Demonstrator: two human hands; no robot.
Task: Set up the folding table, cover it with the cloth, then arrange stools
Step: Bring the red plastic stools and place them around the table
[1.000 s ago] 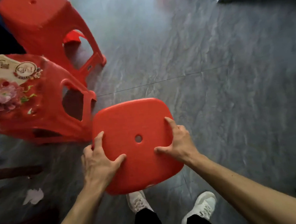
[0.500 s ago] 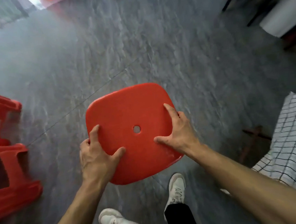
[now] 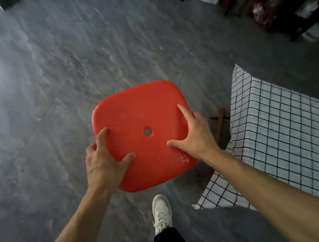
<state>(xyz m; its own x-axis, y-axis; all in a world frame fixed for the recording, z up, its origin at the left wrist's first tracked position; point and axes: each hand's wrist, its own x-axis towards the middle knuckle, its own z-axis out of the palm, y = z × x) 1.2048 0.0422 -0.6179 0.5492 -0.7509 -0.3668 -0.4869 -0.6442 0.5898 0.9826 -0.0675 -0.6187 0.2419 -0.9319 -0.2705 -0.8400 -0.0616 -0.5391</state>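
Red plastic stool with a rounded-square seat and small round centre hole (image 3: pixel 144 121) sits in the middle of the frame, seen from straight above so only the seat top shows; legs hidden under it, cannot tell if they touch the floor. Left hand (image 3: pixel 101 161) grips the seat's lower-left edge, thumb lying on top toward the centre, fingers curled over the rim. Right hand (image 3: pixel 194 135) grips the lower-right edge, index finger stretched along the top surface, thumb pointing in toward the hole, other fingers wrapped over the side. Both bare forearms come in from the bottom corners. White cloth with a black grid pattern (image 3: pixel 277 133) covers a table at the right of the frame, draping down its near side just beside the stool; a brown wooden table leg (image 3: pixel 219 123) shows between stool and cloth. One white sneaker (image 3: pixel 161 211) with a black trouser cuff at bottom centre. Grey marbled tile floor (image 3: pixel 60 70) all around. Dark cluttered furniture, blurred, in the upper right corner.
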